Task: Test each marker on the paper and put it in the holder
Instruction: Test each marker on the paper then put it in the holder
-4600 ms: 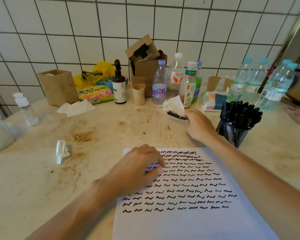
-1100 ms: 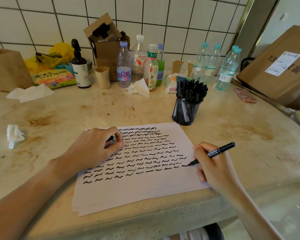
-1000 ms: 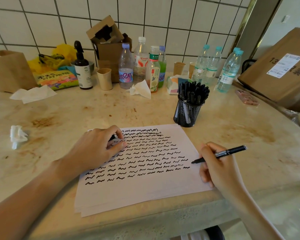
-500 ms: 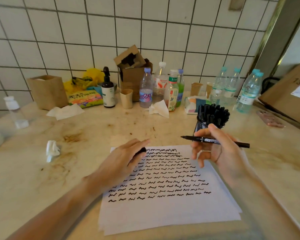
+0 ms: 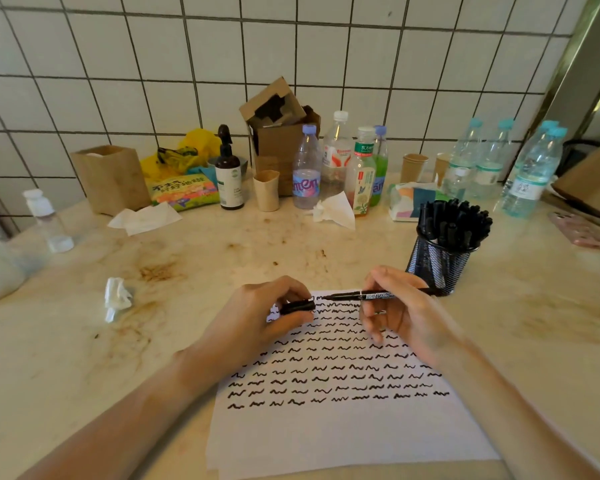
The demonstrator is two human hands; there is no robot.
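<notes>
A white paper covered with several rows of black squiggles lies on the counter in front of me. My right hand holds a black marker level above the paper's top edge, its bare tip pointing left. My left hand pinches the black cap just left of that tip, a small gap between them. The black mesh holder, filled with several black markers, stands just right of my right hand.
Bottles, paper cups, a cardboard box, a tissue pack and snack bags line the tiled wall. A crumpled tissue lies left of the paper. A pink phone lies at far right.
My right hand finished a squiggle at the paper's right side, lifted the marker and swung it level toward the left. My left hand raised the cap to meet the tip.
</notes>
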